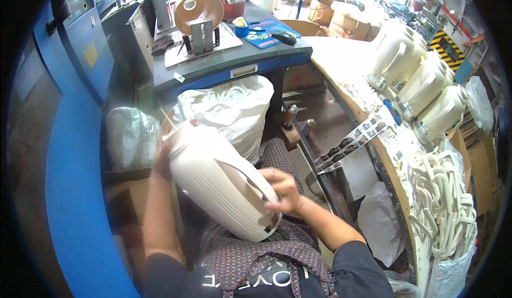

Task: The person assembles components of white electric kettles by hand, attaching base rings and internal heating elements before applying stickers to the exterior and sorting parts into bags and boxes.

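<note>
A cream plastic jug body [213, 175] with ribbed sides and a loop handle lies tilted across my lap, its narrower end toward the upper left. My right hand [284, 191] is closed around the handle near the lower end. At the narrower end, my left hand [163, 153] grips the rim from the side; it is blurred and partly hidden behind the jug. A thin, pale strip [168, 118] sticks up beside the left fingers, and its kind is unclear.
Several cream jugs [437, 114] stand on the right bench beside a bundle of cream handles [440, 207]. A white sack [226, 111] is ahead, below a table [240, 63] with a brown cone-shaped part [198, 12] on it. A blue machine [74, 180] borders the left.
</note>
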The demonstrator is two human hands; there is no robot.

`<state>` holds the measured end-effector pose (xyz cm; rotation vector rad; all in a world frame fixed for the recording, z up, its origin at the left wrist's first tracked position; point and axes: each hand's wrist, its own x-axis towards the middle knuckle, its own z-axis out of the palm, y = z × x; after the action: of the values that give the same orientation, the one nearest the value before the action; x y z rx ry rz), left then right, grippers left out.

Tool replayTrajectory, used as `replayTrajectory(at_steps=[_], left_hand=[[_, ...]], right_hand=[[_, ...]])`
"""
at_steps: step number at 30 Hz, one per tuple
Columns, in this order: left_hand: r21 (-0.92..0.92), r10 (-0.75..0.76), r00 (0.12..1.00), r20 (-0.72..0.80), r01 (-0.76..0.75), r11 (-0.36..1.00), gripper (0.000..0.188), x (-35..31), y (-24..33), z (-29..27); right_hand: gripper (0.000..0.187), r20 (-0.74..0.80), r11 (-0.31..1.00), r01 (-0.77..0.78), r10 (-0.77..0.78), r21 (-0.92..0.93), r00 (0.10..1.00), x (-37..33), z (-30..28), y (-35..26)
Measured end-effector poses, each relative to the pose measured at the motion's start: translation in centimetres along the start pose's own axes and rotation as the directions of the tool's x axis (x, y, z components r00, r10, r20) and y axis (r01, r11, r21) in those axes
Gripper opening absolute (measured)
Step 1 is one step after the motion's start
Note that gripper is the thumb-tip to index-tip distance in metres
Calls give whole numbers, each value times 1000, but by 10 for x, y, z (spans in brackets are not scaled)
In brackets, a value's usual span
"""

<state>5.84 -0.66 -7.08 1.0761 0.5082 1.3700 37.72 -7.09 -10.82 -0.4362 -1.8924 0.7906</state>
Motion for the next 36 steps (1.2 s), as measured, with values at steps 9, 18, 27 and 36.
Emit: replayTrajectory(at_steps=[9, 18, 27, 36], left_hand=[[311, -70, 883, 464, -88, 946, 136, 49, 15, 78], [104, -290, 728, 621, 290, 951, 123, 33, -2, 80], [329, 41, 906, 421, -195, 924, 104, 41, 79, 115], [657, 101, 972, -212, 65, 751, 89, -20, -58, 44]], right_hand=[[35, 247, 891, 78, 39, -447, 968, 149, -10, -71], [31, 273, 850, 281, -169, -445, 947, 114, 5, -62], [19, 288, 693, 355, -217, -628, 933, 176, -27, -109], [20, 60, 82, 110, -461, -991, 885, 206, -155, -32]])
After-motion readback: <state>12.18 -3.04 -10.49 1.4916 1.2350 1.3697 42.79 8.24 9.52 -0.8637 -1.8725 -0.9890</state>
